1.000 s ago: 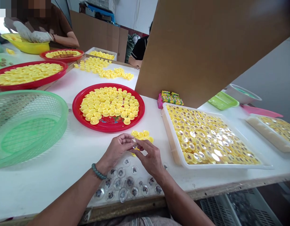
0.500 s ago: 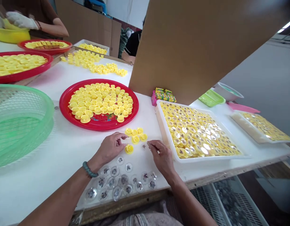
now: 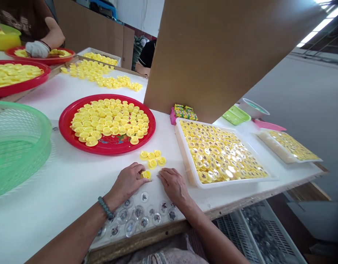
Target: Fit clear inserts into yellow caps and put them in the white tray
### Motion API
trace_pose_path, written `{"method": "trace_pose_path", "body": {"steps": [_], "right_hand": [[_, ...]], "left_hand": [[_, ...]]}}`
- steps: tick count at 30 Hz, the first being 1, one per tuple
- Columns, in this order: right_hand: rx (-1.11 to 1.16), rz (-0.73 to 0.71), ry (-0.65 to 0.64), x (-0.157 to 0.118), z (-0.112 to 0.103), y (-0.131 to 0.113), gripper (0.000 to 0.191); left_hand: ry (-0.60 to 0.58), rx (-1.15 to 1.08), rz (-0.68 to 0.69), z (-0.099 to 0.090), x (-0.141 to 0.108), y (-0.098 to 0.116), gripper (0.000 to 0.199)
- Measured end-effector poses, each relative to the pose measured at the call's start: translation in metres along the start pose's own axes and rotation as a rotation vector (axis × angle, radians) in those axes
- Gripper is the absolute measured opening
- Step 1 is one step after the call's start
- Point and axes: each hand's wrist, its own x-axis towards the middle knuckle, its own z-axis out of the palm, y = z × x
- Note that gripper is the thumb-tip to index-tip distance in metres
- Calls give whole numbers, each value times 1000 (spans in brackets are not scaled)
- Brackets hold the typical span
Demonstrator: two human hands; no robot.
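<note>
My left hand [image 3: 129, 180], with a beaded bracelet [image 3: 104, 206] on its wrist, pinches a small yellow plastic cup-and-saucer piece [image 3: 146, 175] just above the white table. To its right, my right hand [image 3: 173, 185] has its fingertips drawn together low over the tabletop; whatever may be between them is hidden. Beyond the hands lies a small cluster of yellow cup pieces [image 3: 152, 163]. Closer to my body, several clear round domes [image 3: 138, 212] with dark printed pictures are spread near the table edge, some behind my left wrist.
A red tray [image 3: 108, 149] of yellow pieces stands beyond my left hand, a green basket [image 3: 45, 128] at left. At right is a white tray [image 3: 182, 154] of finished-looking yellow pieces. A cardboard panel [image 3: 207, 55] rises behind. Across the table, a person's gloved hand [image 3: 37, 49] reaches into another red tray.
My left hand has closed on the yellow cup piece it was beside. My right hand has moved left, towards it. The other person's gloved hand has come down into the red tray.
</note>
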Motion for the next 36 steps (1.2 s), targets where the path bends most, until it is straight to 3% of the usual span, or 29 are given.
{"method": "trace_pose_path", "body": {"steps": [5,11,16,19,23,28,31,34,36], "right_hand": [[141,141,20,-4,0,5,12],[453,274,48,-9,-2,5,10],[800,304,6,0,-17,-19,14],[936,269,-2,9,-22,-30,14],[818,190,64,13,-24,-37,13],[543,62,109,11,-25,-44,29],[492,60,114,15,-22,-47,24],[472,49,103,18,-18,-45,18],[454,55,92,18,-17,-40,17]], "left_hand": [[6,-11,3,-2,-2,0,25],[96,-70,13,-17,-7,11,21],[-46,-360,15,-19,-8,27,17],[-122,-582,-72,-16,-9,31,16],[-105,-776,-200,-16,-8,27,16],[-35,-935,-249,-15,-6,23,15],[-43,-1005,-260,-14,-6,22,17],[-74,-958,-238,-19,-6,20,18],[-71,-807,-194,-25,-5,15,21]]}}
